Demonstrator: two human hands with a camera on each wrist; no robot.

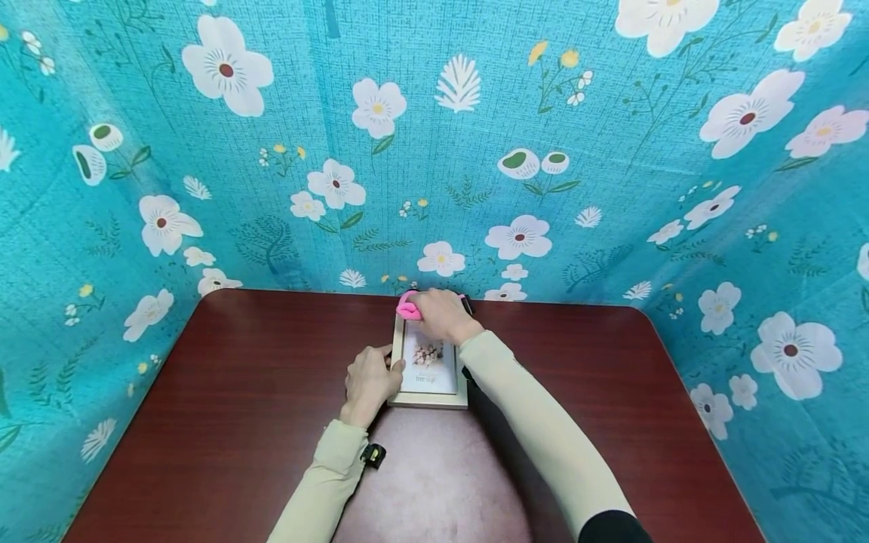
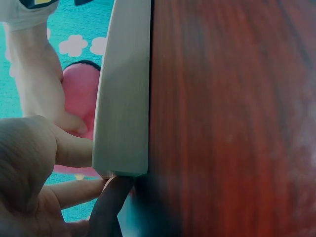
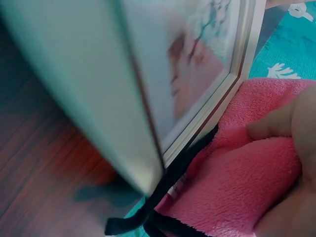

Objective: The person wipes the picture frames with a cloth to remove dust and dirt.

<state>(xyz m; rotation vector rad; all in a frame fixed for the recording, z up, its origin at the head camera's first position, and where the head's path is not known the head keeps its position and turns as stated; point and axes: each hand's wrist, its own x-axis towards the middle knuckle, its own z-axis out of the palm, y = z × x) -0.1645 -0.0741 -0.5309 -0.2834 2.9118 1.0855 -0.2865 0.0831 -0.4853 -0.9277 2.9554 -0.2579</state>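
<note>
A picture frame (image 1: 434,400) with a pale border and a flower print stands on the table in the head view. My left hand (image 1: 371,378) grips its left side, thumb on the front and other fingers partly hidden behind; in the left wrist view the frame's side (image 2: 123,94) is close up. At the top edge, my right hand (image 1: 443,315) holds a pink cloth (image 1: 407,306). The right wrist view shows the cloth (image 3: 237,173) as fluffy, with black edging, bunched in the fingers against the frame's top corner.
The dark red wooden table (image 1: 271,422) has rounded far corners. A turquoise flowered curtain (image 1: 421,188) hangs behind the table and along both sides. A lighter glare patch lies on the table nearer than the frame.
</note>
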